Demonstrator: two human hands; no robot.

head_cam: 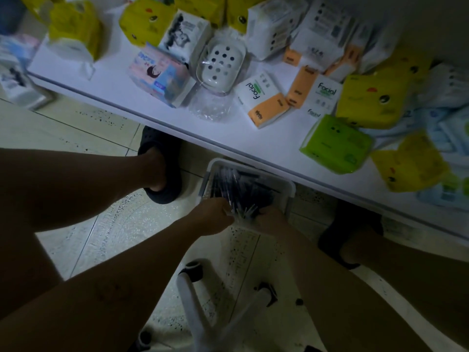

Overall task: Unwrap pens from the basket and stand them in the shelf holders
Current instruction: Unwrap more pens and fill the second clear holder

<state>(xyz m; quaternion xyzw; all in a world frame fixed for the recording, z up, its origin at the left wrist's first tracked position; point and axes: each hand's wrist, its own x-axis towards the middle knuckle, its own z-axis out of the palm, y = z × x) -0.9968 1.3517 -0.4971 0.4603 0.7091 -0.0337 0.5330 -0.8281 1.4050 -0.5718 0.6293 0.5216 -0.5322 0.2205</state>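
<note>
In the lower centre of the frame, the left hand [213, 216] is curling round a clutch of wrapped pens [237, 189] in the clear basket [289, 190] on the floor. The right hand [271, 220] is meeting them, its grip too blurred to tell. The task is seemingly just beginning, with the basket full and no holders showing.

Dark pens [236, 189], white basket [288, 191]

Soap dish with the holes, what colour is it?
The soap dish is white, shown best in the head view.
</note>
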